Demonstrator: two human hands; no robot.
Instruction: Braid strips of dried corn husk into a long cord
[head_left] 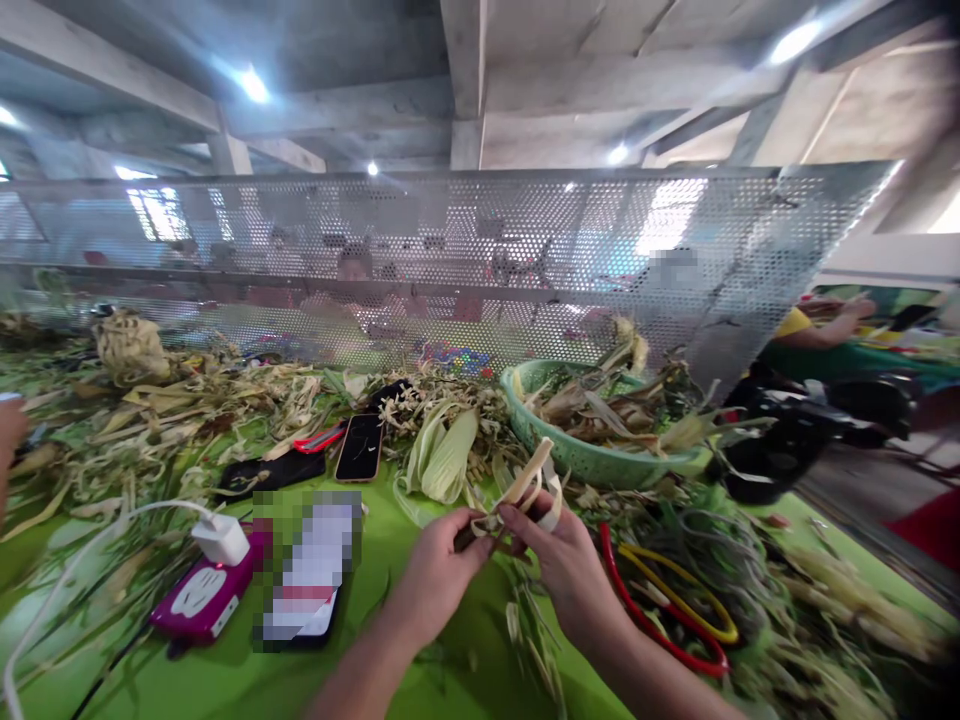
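Both my hands meet over the green table (375, 610), fingers closed around pale strips of corn husk (529, 478). My left hand (442, 560) pinches the near end of the husk. Beside it, my right hand (559, 560) grips the same piece, with a curled strip standing up past its fingers. Thin loose husk shreds (532, 640) hang or lie below the hands; I cannot tell which. Just beyond my left hand lies a bundle of pale green corn husk (444, 458).
A green plastic basket (577, 462) holds dry husks. Red tubing (660, 630) and yellow tubing (694, 590) lie right. Left are a lit phone (311, 570), a dark phone (360, 447) and a purple power strip (202, 600) with a white charger (220, 540). A perforated metal screen (450, 230) stands behind.
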